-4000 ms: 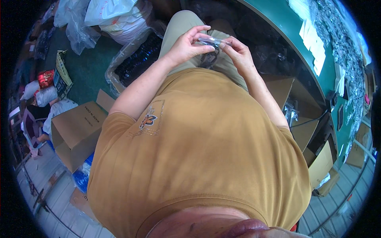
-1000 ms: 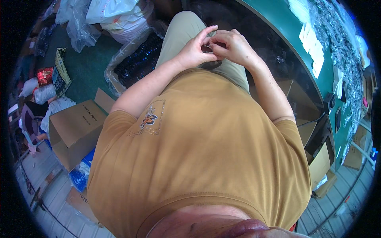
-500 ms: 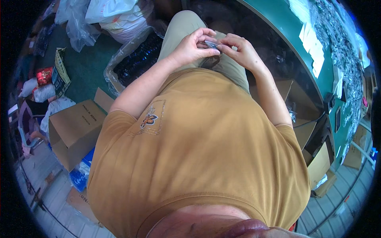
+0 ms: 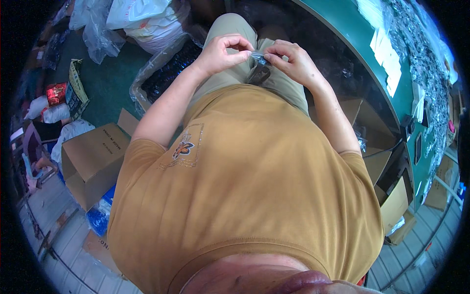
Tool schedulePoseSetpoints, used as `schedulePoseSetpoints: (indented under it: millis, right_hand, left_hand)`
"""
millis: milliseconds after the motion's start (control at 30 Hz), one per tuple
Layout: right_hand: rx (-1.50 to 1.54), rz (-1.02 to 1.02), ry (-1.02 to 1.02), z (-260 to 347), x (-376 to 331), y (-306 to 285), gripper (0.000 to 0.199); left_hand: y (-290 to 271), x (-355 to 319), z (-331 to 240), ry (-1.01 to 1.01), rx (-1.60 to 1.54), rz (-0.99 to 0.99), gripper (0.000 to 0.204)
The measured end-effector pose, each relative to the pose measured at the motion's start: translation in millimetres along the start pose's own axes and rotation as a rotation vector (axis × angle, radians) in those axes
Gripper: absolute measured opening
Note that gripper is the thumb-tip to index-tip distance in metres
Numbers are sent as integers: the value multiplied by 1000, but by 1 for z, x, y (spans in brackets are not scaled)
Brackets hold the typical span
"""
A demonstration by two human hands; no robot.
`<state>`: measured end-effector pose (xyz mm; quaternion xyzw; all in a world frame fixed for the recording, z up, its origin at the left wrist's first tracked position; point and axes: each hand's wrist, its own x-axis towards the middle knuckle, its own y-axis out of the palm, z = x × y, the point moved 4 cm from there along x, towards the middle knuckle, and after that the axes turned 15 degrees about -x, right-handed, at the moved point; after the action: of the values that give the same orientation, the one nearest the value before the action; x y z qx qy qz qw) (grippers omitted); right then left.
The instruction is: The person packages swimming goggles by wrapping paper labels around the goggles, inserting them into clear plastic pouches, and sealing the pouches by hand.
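Note:
A small clear plastic bag (image 4: 258, 57) is stretched between my hands above my lap. Something dark sits at its right end, too small to make out. My left hand (image 4: 224, 54) pinches the bag's left edge between thumb and forefinger. At the other end, the thumb and fingers of my right hand (image 4: 292, 60) close on the bag. Beneath the hands are my knees in light trousers (image 4: 226, 30).
On the left, an open bag of dark shiny pieces (image 4: 169, 73) lies near white plastic bags (image 4: 147, 24). An open cardboard box (image 4: 95, 152) stands lower left. To the right curves a green table (image 4: 342, 17) heaped with small clear packets (image 4: 416, 49); more boxes (image 4: 374, 125) sit below it.
My left hand has moved left, away from the right, and the small bag now shows stretched between them. My right hand has barely shifted.

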<state>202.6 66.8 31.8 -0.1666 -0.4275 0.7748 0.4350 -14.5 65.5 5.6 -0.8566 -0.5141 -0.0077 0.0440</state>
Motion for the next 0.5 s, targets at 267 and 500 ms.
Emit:
schedulePoseSetpoints:
  millis: [267, 500]
  right_hand:
    - [6, -6, -20, -1, 1, 2, 16]
    - [9, -15, -56, 0, 2, 5, 12]
  left_hand:
    - [1, 0, -2, 62, 85, -12, 13]
    - [3, 0, 2, 117, 91, -22, 11]
